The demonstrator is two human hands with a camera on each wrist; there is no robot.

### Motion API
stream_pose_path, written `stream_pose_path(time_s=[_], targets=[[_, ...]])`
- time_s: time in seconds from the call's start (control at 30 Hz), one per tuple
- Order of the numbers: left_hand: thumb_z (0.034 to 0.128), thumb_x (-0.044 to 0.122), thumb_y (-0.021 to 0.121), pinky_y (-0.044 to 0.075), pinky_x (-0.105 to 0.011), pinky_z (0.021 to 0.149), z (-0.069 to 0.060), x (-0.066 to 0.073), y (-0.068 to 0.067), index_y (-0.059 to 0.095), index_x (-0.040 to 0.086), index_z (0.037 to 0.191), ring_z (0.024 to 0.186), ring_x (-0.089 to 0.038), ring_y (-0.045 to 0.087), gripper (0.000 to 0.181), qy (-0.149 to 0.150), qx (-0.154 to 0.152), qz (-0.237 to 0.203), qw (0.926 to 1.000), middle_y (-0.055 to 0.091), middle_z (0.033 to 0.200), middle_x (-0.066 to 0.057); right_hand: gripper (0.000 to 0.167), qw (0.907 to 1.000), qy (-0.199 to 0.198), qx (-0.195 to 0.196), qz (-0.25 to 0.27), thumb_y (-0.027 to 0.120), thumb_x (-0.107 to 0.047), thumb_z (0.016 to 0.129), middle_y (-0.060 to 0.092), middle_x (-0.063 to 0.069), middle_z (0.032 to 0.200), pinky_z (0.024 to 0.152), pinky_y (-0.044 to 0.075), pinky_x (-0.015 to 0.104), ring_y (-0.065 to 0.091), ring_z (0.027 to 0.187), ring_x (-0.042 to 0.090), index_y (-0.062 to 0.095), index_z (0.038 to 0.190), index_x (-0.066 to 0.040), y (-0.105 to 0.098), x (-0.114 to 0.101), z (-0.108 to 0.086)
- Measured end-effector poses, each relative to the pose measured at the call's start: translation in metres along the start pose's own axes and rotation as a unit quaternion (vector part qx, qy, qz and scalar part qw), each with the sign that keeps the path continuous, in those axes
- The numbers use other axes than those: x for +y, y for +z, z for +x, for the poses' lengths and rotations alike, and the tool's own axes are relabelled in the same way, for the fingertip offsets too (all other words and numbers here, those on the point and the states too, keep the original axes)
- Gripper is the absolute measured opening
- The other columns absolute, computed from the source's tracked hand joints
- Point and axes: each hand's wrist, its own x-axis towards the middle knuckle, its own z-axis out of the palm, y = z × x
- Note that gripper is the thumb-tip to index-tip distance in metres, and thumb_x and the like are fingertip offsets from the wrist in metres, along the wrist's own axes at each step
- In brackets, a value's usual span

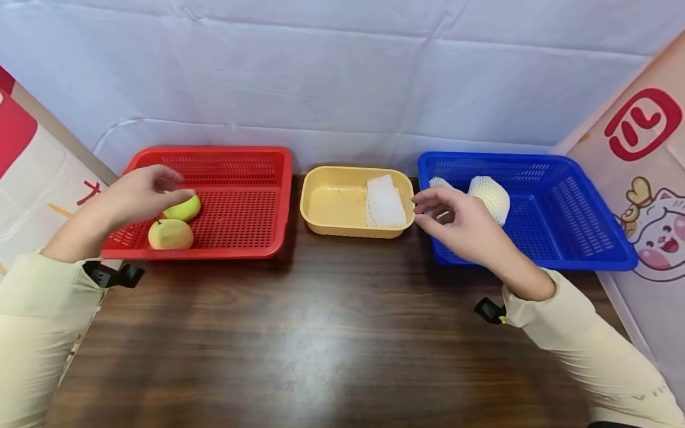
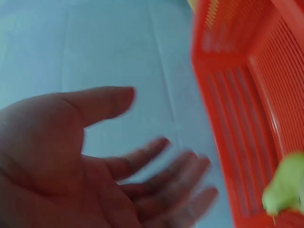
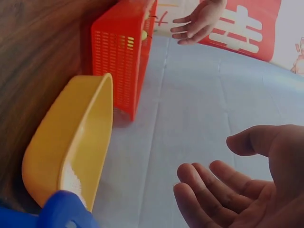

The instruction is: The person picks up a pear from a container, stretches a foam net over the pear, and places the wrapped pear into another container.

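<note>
Three plastic containers stand side by side on a dark wood-grain surface (image 1: 310, 333), with pale cloth (image 1: 321, 77) behind them. A person in cream sleeves reaches in from either side. Both hands are empty.

The left hand (image 1: 140, 199) hangs over the left end of a red basket (image 1: 241, 217), its fingers loosely spread and its thumb well apart from them; the left wrist view shows nothing in its palm. Near it inside the basket lie two unwrapped fruits: a pale yellow one (image 1: 171, 236) with a dark stem, and a greener one (image 1: 184, 209) just behind.

The right hand (image 1: 465, 223) is raised at the left side of a blue basket (image 1: 546, 235), fingers gently curved, thumb apart, gripping nothing. Beside it in that basket sits a round fruit in white foam netting (image 1: 489, 197); another netted piece (image 1: 440, 183) is mostly hidden by the hand, so its contents cannot be told.

Between the baskets, a yellow tray (image 1: 337, 205) holds flat, loose foam sleeves (image 1: 384, 203) at its right end. The layout seems meant to keep bare fruit, wrapped fruit and netting separate, with the sleeves within reach of either hand. The netting probably cushions the fruit against bruising.
</note>
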Motion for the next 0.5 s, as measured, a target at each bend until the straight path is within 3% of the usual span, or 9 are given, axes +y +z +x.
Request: stream_pose_path(time_s=[0.13, 0.3, 0.4, 0.5], targets=[[0.1015, 0.05, 0.056, 0.046, -0.062, 0.093, 0.001, -0.027, -0.006, 0.039, -0.014, 0.139, 0.116, -0.051, 0.049, 0.076, -0.041, -0.025, 0.015, 0.9987, 0.05, 0.127, -0.039, 0.021, 1.0, -0.002, -0.005, 0.008, 0.068, -0.009, 0.097, 0.073, 0.008, 0.101, 0.073, 0.051, 0.013, 0.067, 0.091, 0.019, 0.069, 0.117, -0.003, 0.005, 0.001, 0.001], [0.1001, 0.052, 0.057, 0.049, -0.06, 0.087, 0.006, -0.051, -0.013, 0.039, -0.018, 0.135, 0.108, -0.05, 0.051, 0.081, -0.07, -0.057, 0.027, 0.9955, 0.046, 0.126, -0.04, 0.021, 0.9998, 0.001, -0.016, 0.012, 0.068, -0.01, 0.097, 0.072, 0.007, 0.101, 0.073, 0.051, 0.015, 0.066, 0.092, 0.018, 0.068, 0.117, -0.003, 0.008, 0.002, 0.002], [0.0991, 0.052, 0.06, 0.055, -0.052, 0.081, 0.011, -0.06, -0.015, 0.041, -0.021, 0.133, 0.1, -0.043, 0.055, 0.082, -0.083, -0.105, 0.026, 0.9906, 0.048, 0.122, -0.037, 0.022, 0.9997, 0.002, -0.023, 0.011, 0.068, -0.01, 0.097, 0.072, 0.008, 0.102, 0.073, 0.051, 0.016, 0.066, 0.093, 0.018, 0.068, 0.118, -0.003, 0.008, 0.003, 0.003], [0.0992, 0.051, 0.06, 0.059, -0.051, 0.083, 0.018, -0.063, -0.015, 0.039, -0.024, 0.135, 0.103, -0.042, 0.058, 0.086, -0.099, -0.174, 0.019, 0.9796, 0.048, 0.124, -0.038, 0.022, 0.9995, 0.004, -0.03, 0.009, 0.068, -0.01, 0.098, 0.072, 0.008, 0.102, 0.074, 0.051, 0.016, 0.067, 0.093, 0.019, 0.067, 0.119, -0.004, 0.008, 0.002, 0.004]])
